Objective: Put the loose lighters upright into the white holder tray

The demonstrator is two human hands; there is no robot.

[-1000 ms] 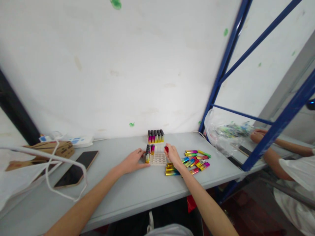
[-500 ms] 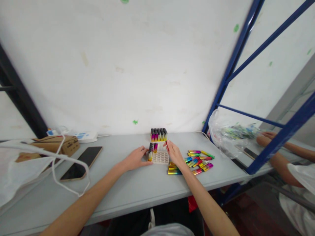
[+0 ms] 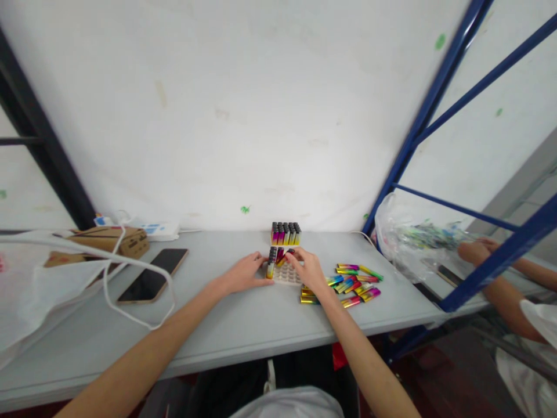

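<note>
A pale tray [image 3: 290, 275] with rows of round holes lies in front of me on the table. Along its left edge stands a row of black-topped lighters [image 3: 271, 264], with a purple one just beside them. My left hand [image 3: 244, 273] is at that left edge, thumb and fingertips closed about the tray's side and the row. My right hand [image 3: 308, 268] pinches a lighter [image 3: 284, 259], tilted over the holes near the standing ones. Its fingers partly cover the tray. Right of the tray, several shiny multicoloured lighters [image 3: 348, 284] lie in a loose pile, partly behind my forearm.
A block of upright lighters [image 3: 286, 234] stands behind the tray by the wall. On the left are a phone [image 3: 152, 276], a cardboard box [image 3: 130, 242], a power strip [image 3: 161, 231] and a white cable. Beyond the blue frame [image 3: 402, 139], another person's hands [image 3: 474, 251] are near a plastic bag [image 3: 402, 226].
My right hand has brought the lighter left and down, and it now leans over the tray beside the standing row. My left hand stays at the tray's left edge. The view has shifted slightly.
</note>
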